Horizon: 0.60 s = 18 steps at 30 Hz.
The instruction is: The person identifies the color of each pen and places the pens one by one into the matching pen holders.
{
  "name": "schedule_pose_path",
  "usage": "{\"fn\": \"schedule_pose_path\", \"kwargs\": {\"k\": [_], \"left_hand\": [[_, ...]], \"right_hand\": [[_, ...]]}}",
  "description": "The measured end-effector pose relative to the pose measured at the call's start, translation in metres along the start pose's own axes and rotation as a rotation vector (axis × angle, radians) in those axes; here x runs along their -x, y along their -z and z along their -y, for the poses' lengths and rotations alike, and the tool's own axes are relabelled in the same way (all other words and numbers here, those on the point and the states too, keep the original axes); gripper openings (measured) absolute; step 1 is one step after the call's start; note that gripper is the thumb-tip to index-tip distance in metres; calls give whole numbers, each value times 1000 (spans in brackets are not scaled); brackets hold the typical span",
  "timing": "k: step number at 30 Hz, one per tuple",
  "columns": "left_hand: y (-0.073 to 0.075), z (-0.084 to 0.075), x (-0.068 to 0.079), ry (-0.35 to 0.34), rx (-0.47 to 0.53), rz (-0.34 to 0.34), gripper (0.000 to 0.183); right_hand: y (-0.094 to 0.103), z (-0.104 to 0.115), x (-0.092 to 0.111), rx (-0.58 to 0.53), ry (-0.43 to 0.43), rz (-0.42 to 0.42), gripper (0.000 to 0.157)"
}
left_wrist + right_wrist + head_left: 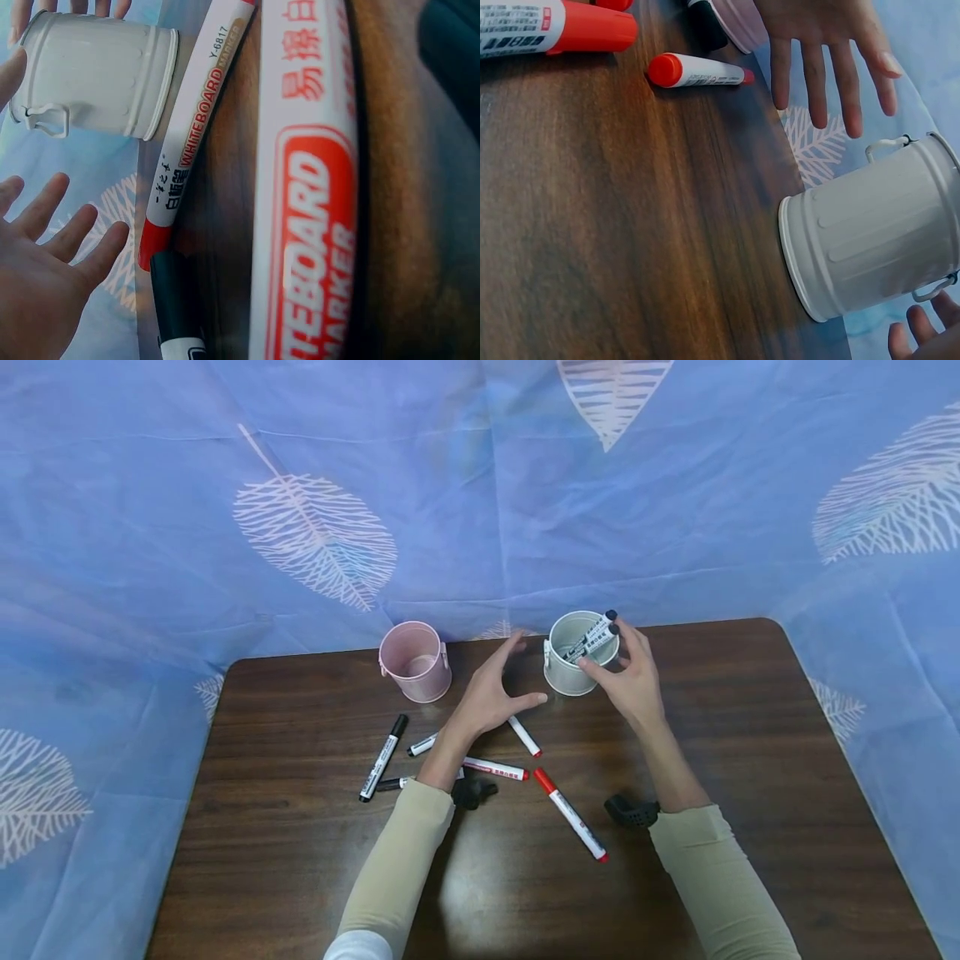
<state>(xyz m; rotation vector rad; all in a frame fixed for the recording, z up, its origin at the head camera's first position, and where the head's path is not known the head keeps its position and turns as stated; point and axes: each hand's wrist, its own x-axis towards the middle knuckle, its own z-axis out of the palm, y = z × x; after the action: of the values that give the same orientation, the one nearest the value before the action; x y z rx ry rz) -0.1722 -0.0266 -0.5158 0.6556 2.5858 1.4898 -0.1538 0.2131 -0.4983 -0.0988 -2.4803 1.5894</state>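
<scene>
A white bucket (572, 681) stands near the table's back edge, two black-capped markers (596, 639) leaning inside it. My right hand (636, 685) is at its right side, fingers spread, thumb by the near rim and fingertips close to the caps. Whether those fingertips touch the bucket or markers is unclear. My left hand (489, 693) reaches toward the bucket from the left, thumb and fingers wide apart, holding nothing. In the right wrist view its straight fingers show above the bucket (885, 232). Below this hand lie red-ended markers (495, 768), (199, 112).
A pink bucket (417, 681) stands left of my left hand. Black markers (383, 758) lie on the brown table (285, 860) at the left. A red-capped marker (573, 817) rests between my forearms. A blue leaf-patterned cloth (450, 527) hangs behind the table.
</scene>
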Motion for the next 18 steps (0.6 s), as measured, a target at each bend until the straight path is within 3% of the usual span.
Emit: {"fn": "schedule_pose_path", "kwargs": {"k": [9,18], "left_hand": [[4,-5,7,4,64,-19,99],[9,-7,14,11,75,-18,99]], "right_hand": [[-2,-8,-3,-46,4,12,80],[1,-15,-8,29,116,24,77]]}}
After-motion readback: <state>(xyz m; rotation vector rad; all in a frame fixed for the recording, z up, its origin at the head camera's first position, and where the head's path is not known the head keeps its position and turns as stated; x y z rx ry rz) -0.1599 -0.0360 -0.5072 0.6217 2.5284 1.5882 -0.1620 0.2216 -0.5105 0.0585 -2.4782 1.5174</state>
